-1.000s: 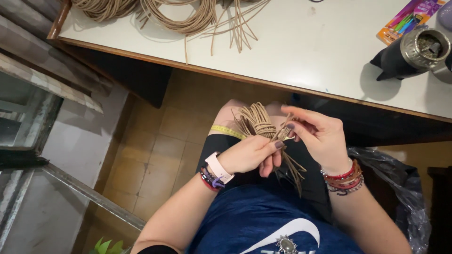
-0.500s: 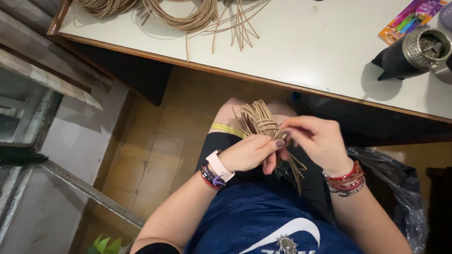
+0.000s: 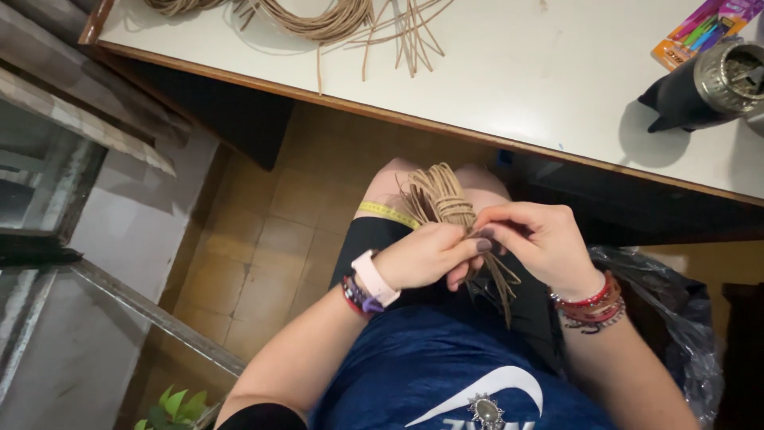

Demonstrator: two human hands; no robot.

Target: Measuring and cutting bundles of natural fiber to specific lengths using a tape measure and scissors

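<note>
Cord bundle (image 3: 442, 199) is lying over my lap, below the bench (image 3: 509, 72), long axis running from knees toward belly. Left hand (image 3: 426, 256) and right hand (image 3: 535, 243) fingers are pinching its middle.

Matt tan fibre bundle (image 3: 440, 199), smooth white tabletop (image 3: 509, 72) with wood edge, dented shiny metal cup (image 3: 728, 76).

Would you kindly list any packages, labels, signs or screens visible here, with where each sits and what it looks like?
Flat retail pack: far right of the white table, near the top edge; oblong card, orange border, bright multicoloured stick-shaped items inside.
Smartwatch: on the left wrist, pale pink band; its screen is turned away, not visible.
Tape measure: yellow strip across the person's thigh, beside the tan cord bundle; markings too small to tell.
No signs in view.
</note>
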